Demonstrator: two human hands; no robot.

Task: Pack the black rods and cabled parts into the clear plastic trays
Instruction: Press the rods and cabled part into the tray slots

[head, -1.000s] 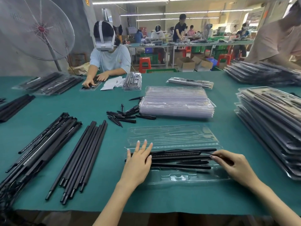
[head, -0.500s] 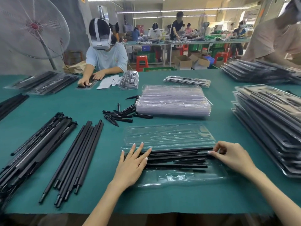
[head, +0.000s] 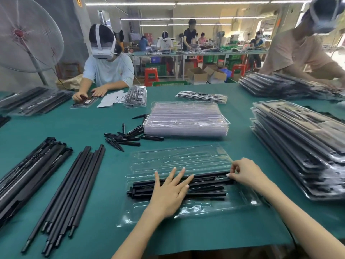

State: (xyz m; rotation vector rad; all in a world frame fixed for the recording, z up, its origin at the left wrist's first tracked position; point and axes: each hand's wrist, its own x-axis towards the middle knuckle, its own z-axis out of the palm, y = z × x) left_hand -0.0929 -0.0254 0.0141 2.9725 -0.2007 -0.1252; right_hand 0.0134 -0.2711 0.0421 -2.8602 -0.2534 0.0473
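Observation:
An open clear plastic tray [head: 188,210] lies on the green table in front of me, its lid half [head: 179,157] folded back. Several black rods and a cabled part [head: 207,186] lie in its near half. My left hand [head: 170,191] lies flat with spread fingers on the rods' left part. My right hand [head: 246,171] is at their right ends, fingertips bent down onto the top rod near the tray's hinge.
Loose black rods [head: 69,191] and cabled rods [head: 28,176] lie at left. Short black spikes [head: 125,137] sit beyond the tray, beside a stack of empty clear trays [head: 186,118]. Packed trays [head: 302,146] are piled at right. Other workers sit across the table.
My right hand slid left and up along the rods' right ends to the hinge. My left hand stayed flat on the rods, shifting slightly.

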